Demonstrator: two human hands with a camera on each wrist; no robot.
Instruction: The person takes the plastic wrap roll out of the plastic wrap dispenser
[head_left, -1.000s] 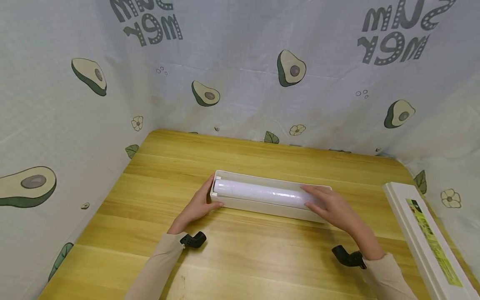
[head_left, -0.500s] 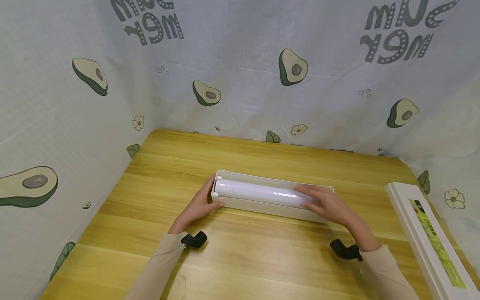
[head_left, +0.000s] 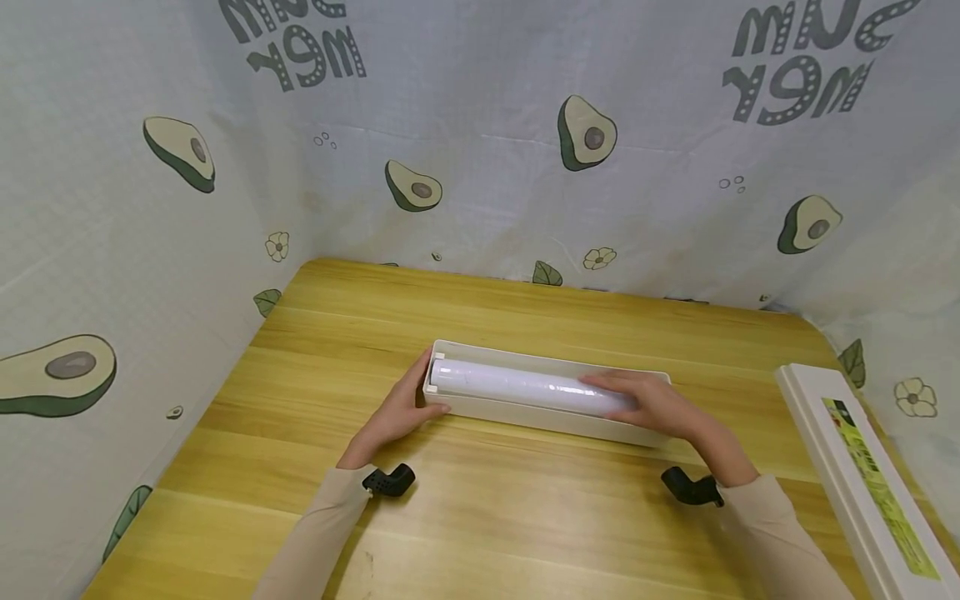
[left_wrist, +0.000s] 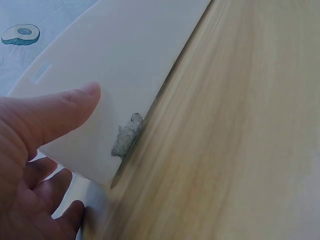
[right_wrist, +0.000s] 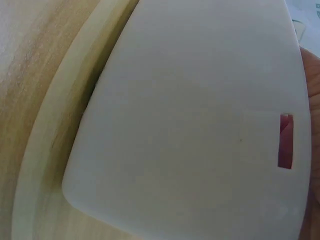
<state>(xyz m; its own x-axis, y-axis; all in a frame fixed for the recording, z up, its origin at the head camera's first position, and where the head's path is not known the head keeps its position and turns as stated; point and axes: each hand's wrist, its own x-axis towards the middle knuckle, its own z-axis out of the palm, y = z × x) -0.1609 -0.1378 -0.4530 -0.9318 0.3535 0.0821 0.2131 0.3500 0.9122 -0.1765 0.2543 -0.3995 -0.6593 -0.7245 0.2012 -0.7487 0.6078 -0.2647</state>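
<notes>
A long white open-topped box lies on the table in the head view. Inside it rests a shiny whitish roll of plastic wrap. My left hand grips the box's left end, thumb along the near wall and fingers round the end. In the left wrist view that thumb lies on the white wall, near a grey patch. My right hand reaches over the box's right end and holds the roll, fingers and thumb astride it. The near wall covers most of the right wrist view, hiding that grip.
A long white lid with a yellow-green label lies on the table's right side. Behind and beside the wooden table hangs a pale curtain printed with avocados.
My right hand has shifted slightly left along the roll. The left hand keeps its hold, and the box and roll stay about where they were.
</notes>
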